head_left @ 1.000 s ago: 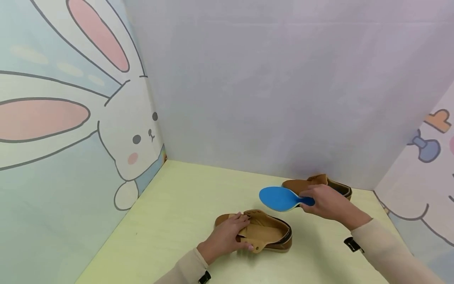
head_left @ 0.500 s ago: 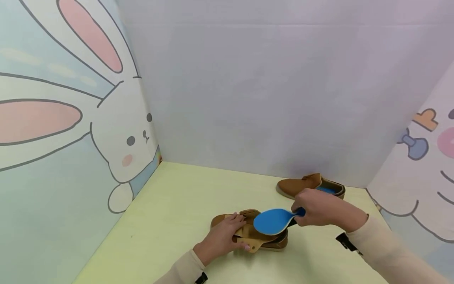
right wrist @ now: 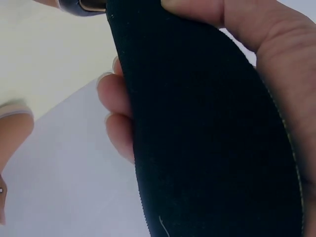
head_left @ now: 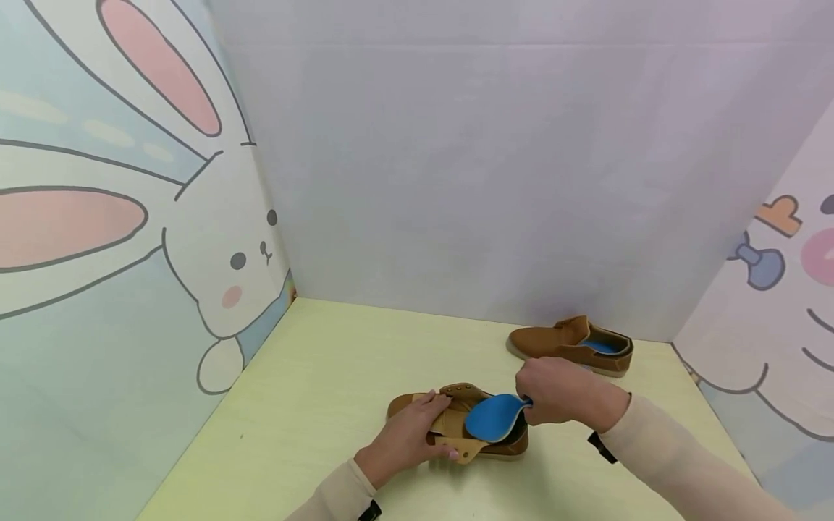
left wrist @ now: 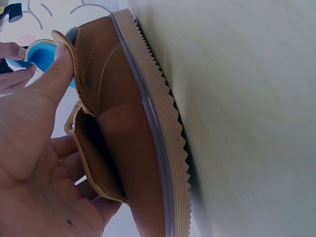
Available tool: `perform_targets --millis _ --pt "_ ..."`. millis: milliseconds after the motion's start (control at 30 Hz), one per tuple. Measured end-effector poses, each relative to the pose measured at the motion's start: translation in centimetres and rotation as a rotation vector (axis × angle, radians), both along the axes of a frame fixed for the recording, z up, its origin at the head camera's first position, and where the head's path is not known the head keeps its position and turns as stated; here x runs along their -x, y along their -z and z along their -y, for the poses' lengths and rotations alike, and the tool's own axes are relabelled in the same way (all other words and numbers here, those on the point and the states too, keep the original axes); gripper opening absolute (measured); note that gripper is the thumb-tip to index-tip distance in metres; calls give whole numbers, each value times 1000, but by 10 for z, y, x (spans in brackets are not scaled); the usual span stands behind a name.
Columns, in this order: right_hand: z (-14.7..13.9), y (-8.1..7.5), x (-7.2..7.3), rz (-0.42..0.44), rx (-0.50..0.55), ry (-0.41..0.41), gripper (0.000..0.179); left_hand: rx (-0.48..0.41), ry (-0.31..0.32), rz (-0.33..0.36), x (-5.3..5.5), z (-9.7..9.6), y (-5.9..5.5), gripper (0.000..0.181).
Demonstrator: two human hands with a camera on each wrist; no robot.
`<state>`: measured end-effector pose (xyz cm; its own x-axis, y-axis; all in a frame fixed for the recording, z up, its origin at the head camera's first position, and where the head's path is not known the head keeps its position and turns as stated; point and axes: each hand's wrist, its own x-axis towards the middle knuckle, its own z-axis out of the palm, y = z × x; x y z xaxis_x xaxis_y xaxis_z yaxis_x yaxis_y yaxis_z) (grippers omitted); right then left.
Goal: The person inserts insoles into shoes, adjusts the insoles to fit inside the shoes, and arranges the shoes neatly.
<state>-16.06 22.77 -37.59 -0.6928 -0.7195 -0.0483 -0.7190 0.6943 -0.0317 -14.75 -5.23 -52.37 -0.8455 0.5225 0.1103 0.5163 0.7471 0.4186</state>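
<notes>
A brown lace-up shoe (head_left: pixel 510 450) stands upright on the table in the head view, its eyelet flaps spread. My left hand (head_left: pixel 405 437) holds the shoe at its open throat; in the left wrist view the thumb (left wrist: pixel 58 74) presses on one flap and the fingers are at the other. My right hand (head_left: pixel 565 394) grips a blue insole (head_left: pixel 490 418) by one end. The insole's broad rounded end hangs over the shoe opening, curving down. Its dark underside (right wrist: pixel 207 123) fills much of the right wrist view, with thumb and fingers on its edges.
A second brown shoe (head_left: pixel 544 341) stands behind, near the back wall, with a blue insole (head_left: pixel 598 347) inside. A pale yellow tabletop (head_left: pixel 326 376) lies beneath. Grey cloth (head_left: pixel 469 181) rises at the back, and rabbit-printed panels (head_left: pixel 215 268) flank both sides.
My right hand has moved down and left, lowering the insole from above the table behind the shoe to its opening. The left hand keeps its hold on the shoe.
</notes>
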Motion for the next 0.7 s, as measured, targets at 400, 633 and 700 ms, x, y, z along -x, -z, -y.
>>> perform_targets --millis 400,633,700 --pt "12 17 -3 -74 -19 5 46 6 10 -21 1 0 0 92" --pt "15 31 -3 -110 -22 -8 30 8 15 -31 1 0 2 92" --pt "15 36 -3 -117 -25 -9 26 6 19 -33 1 0 2 92"
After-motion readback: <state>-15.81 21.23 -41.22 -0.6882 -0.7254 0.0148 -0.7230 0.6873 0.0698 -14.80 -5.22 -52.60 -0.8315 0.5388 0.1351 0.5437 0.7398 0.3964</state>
